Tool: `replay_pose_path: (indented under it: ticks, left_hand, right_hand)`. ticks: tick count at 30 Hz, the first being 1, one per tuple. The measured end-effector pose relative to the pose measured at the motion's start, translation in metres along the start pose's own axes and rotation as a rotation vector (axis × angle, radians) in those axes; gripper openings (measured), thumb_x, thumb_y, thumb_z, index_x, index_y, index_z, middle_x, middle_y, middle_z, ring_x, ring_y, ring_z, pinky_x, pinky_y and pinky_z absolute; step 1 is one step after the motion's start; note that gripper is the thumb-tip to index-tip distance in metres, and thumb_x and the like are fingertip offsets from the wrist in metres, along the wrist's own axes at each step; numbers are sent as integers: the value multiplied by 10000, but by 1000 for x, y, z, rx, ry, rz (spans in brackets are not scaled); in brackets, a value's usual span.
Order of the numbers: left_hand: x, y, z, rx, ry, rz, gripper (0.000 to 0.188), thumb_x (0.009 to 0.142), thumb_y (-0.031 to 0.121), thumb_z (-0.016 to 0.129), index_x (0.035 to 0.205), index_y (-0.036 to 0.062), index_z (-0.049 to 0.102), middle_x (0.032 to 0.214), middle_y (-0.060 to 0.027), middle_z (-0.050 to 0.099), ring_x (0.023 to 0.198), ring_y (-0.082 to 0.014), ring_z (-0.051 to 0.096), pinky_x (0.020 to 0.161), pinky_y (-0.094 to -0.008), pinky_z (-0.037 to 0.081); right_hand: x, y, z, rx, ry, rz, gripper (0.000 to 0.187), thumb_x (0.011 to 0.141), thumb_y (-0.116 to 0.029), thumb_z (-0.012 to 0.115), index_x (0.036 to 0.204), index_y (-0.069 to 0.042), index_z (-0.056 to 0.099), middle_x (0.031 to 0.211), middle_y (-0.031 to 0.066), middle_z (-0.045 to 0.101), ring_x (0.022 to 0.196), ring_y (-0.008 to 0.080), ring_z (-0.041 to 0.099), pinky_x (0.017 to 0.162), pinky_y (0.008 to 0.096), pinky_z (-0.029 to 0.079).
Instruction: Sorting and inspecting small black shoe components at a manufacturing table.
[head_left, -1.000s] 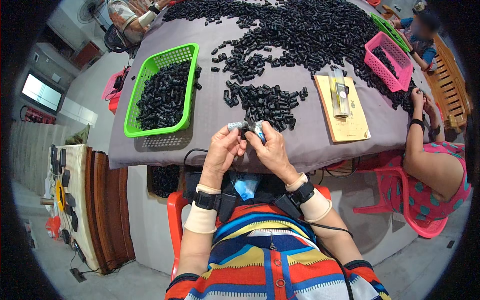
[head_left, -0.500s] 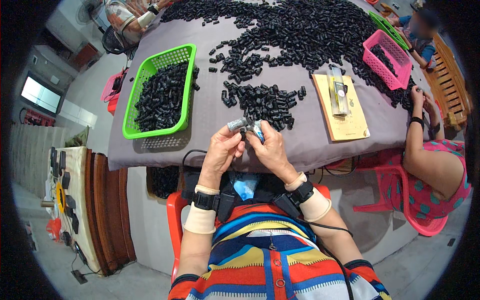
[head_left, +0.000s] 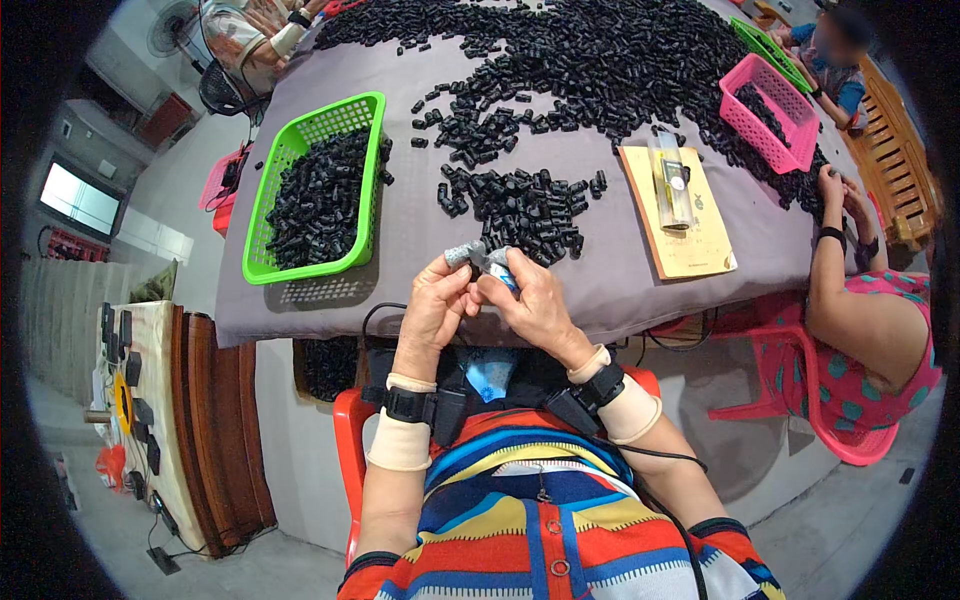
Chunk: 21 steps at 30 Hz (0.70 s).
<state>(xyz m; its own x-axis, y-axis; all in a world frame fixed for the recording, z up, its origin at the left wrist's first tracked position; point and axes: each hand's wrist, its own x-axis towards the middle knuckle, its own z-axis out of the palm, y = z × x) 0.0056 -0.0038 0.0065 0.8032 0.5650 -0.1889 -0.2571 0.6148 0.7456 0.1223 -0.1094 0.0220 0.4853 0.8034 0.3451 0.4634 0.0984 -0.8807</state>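
My left hand [head_left: 432,308] and my right hand [head_left: 540,310] meet at the near table edge, fingers closed and fingertips almost touching. A grey wrap [head_left: 462,253] covers the left index finger, and a similar grey covering shows on the right index fingertip. Between the hands is a small dark piece, largely hidden by the fingers. Against my right fingers sits a small blue-and-white item [head_left: 503,276], its kind unclear. Just beyond my hands lies a small heap of short black cylindrical plastic pieces [head_left: 530,215].
A green basket [head_left: 262,190] full of black pieces stands left. A yellow pad [head_left: 690,255] carries a clear plastic case [head_left: 672,190]. Farther back spreads a large black pile [head_left: 600,70]; a pink basket [head_left: 745,75] stands right. Other people sit around the table.
My fingertips have drawn closer together, and the right fingers have bent further over the blue-and-white item. The dark piece between them shows less. The view has shifted slightly.
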Motion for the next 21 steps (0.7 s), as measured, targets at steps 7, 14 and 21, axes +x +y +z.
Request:
replay_pose_path:
  ticks: [7,14,21]
  left_hand:
    - [0,1,3,-52,-29,21,236,873,39,512,1105,13,549,799,-49,589,623,-126,559,492,-216,468]
    - [3,-6,-7,-150,-12,70,290,878,48,511,1167,22,523,797,-39,579,634,-111,547,487,-198,437]
    - [1,-4,-5,-111,-5,50,257,879,58,518,1133,27,539,775,-30,580,619,-95,550,468,-191,422]
  right_hand:
    - [0,2,2,-27,28,-21,206,851,-198,531,764,-16,488,701,145,512,640,340,534,538,404,403]
    - [-2,6,4,-159,17,-146,195,821,-204,565,750,-31,506,701,122,517,622,317,543,525,401,413]
    - [-2,6,4,-183,16,-179,180,810,-198,577,751,-37,520,686,112,515,603,303,547,503,389,415]
